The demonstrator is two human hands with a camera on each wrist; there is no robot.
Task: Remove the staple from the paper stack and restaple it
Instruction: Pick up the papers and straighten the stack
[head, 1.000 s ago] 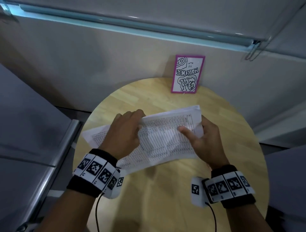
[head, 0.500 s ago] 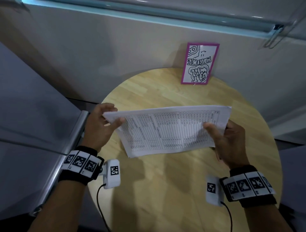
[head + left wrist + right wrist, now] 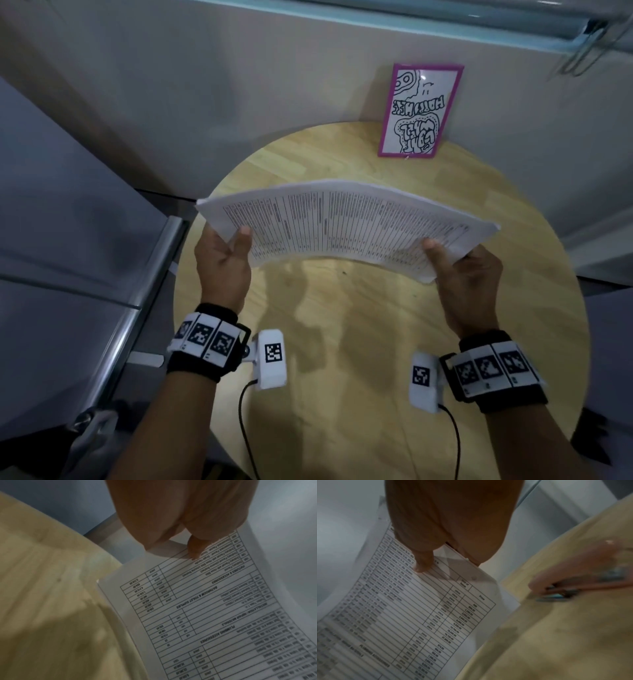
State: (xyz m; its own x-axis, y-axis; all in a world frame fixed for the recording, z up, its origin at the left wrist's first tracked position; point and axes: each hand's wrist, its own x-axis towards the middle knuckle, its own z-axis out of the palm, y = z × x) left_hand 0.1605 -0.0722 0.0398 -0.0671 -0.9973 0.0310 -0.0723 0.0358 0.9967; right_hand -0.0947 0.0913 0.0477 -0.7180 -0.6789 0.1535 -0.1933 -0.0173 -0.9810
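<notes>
The left hand (image 3: 222,260) is pinching the left end of the paper stack (image 3: 346,226), thumb on top and fingers beneath, and it is gripping nearer the lower corner than half a second ago. The stack is now bowing upward between the hands, where before it was flatter, and it is hovering above the round wooden table (image 3: 376,342). The right hand (image 3: 469,277) is pinching the right end the same way. Beyond that hand a purple-framed card (image 3: 419,109) is leaning on the wall. Only the right wrist view is showing a blurred pink stapler (image 3: 580,578) lying on the table just right of the stack.
</notes>
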